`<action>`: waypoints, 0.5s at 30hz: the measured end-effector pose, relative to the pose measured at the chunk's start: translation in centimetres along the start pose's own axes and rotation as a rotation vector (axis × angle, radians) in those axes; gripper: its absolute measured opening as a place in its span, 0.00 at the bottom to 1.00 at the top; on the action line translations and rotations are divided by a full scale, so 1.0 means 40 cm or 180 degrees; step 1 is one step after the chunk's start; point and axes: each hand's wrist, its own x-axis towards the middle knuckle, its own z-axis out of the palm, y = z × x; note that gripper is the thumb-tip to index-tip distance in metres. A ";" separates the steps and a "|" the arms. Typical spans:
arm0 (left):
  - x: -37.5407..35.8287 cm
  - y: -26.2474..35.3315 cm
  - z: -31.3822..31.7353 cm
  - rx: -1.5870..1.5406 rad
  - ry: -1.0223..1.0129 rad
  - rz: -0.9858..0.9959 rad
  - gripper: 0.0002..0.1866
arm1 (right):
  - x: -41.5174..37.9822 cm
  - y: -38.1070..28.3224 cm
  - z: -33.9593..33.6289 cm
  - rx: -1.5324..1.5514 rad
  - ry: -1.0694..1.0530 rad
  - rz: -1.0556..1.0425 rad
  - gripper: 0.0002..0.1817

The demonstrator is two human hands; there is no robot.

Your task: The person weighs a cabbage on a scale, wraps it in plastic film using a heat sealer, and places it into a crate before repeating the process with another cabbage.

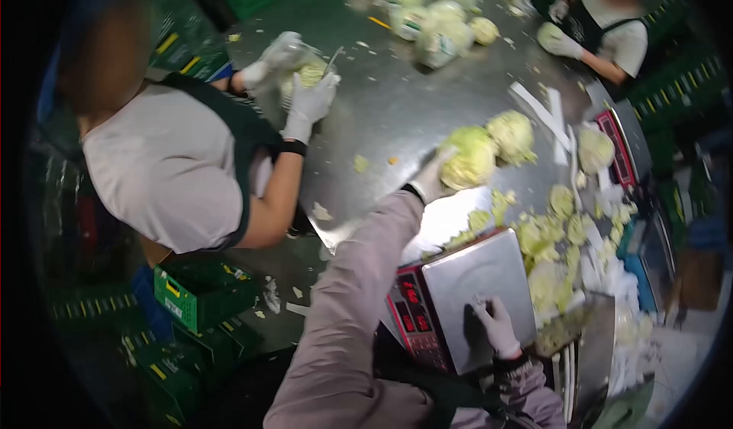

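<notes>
My left hand [434, 177], in a white glove, reaches across the steel table and curls round the near left side of a pale green cabbage [469, 159]. Part of its fingers is hidden by the cabbage. A second cabbage [511, 137] touches it on the right. My right hand [500, 328], also gloved, is over the metal plate of a scale [477, 276]. Its fingers are pinched together, with a small pale bit at the tips that I cannot make out. Red digits glow on the scale's panel [414, 311].
Cabbage leaves and scraps [542, 238] lie right of the scale. Another red scale [617, 146] stands beyond. At left, a co-worker [175, 162] holds a cabbage and a knife; another person [611, 28] handles one at far right. Wrapped cabbages [443, 36] sit at the back; green crates [202, 295] stand lower left.
</notes>
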 end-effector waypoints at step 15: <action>-0.413 -0.232 0.137 0.1943 -0.0763 0.1136 0.40 | -0.061 -0.031 -0.012 0.1437 0.0267 0.0102 0.23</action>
